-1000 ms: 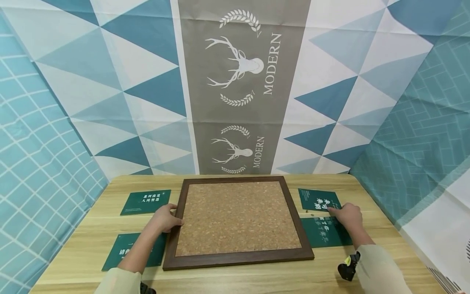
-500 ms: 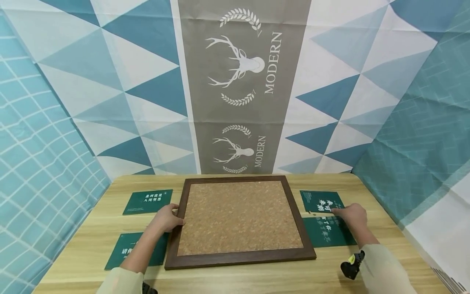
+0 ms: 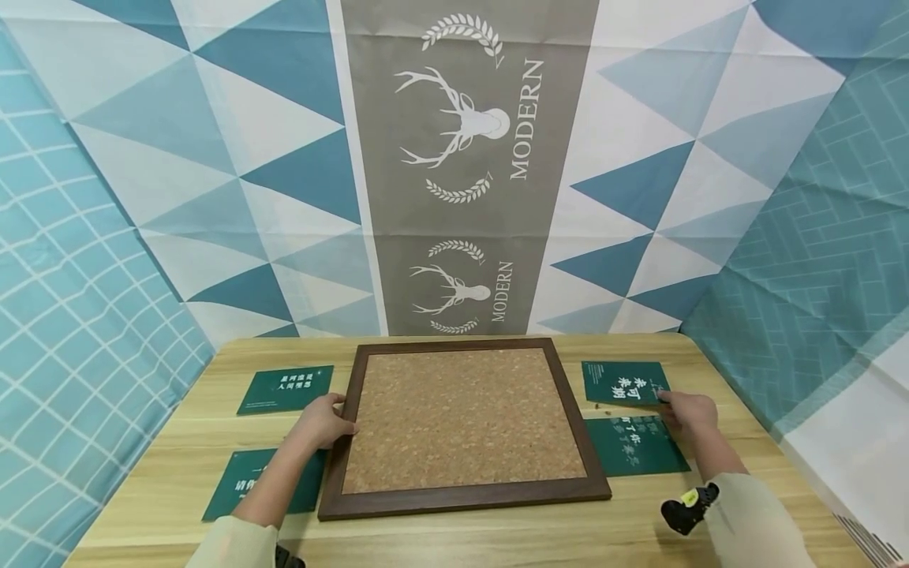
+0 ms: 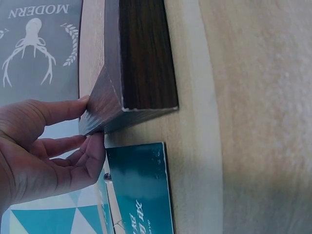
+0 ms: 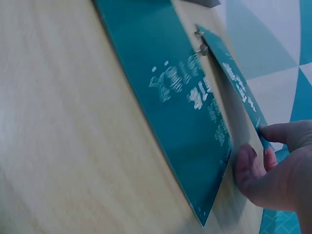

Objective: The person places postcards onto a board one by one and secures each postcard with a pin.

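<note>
A cork board [image 3: 461,418] in a dark brown wooden frame lies in the middle of the table. My left hand [image 3: 323,422] holds the left side of its frame; in the left wrist view the thumb is on top of the frame [image 4: 146,58] and the fingers lie at its outer side. At the right, my right hand [image 3: 690,412] pinches the near right corner of a green card [image 3: 621,383] with white characters. In the right wrist view this card [image 5: 234,78] is tilted, its edge raised off the table. A second green card [image 3: 632,450] lies flat nearer the person, beside the board.
Two more green cards lie left of the board, one farther off [image 3: 284,392] and one nearer [image 3: 234,481], partly under the left forearm. Small brownish bits [image 5: 202,48] sit between the right-hand cards. A patterned cloth [image 3: 454,158] hangs behind the wooden table [image 3: 454,540].
My right hand has shifted a little to the right, and the far right card has turned slightly and come up with it. The left hand stays on the frame.
</note>
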`<state>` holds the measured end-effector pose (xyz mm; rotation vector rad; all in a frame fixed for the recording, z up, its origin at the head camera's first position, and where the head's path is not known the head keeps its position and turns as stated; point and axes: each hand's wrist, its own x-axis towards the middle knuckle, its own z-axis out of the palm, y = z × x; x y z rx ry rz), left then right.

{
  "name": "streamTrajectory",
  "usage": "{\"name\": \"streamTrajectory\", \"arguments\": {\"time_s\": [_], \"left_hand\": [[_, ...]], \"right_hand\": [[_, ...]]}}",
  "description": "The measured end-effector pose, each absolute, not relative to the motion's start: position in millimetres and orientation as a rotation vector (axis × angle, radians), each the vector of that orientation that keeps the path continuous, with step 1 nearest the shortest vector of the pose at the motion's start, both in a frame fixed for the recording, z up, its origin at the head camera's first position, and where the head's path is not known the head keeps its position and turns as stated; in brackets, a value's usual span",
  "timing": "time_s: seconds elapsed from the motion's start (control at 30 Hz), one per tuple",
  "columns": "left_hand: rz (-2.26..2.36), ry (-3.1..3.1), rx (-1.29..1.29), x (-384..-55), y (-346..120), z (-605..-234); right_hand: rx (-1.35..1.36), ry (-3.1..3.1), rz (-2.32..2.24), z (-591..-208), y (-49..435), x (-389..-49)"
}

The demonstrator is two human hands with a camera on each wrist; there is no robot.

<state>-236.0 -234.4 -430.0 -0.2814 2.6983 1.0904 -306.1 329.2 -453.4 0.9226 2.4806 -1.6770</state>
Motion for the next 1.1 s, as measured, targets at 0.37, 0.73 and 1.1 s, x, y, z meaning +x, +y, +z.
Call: {"name": "streamTrajectory", "arguments": {"time_s": [0.37, 0.73, 1.1], "left_hand": [[1.083, 2.707, -0.265, -237, -235, -429], [1.086, 2.698, -0.266, -236, -235, -430], [1.085, 2.69, -0.26, -236, -236, -431]], "right_hand": [[0.869, 1.78, -2.273, -436, 326, -306], [0.754, 1.783, -2.284, -430, 322, -302], [0.69, 1.832, -2.273, -420, 316, -298]]}}
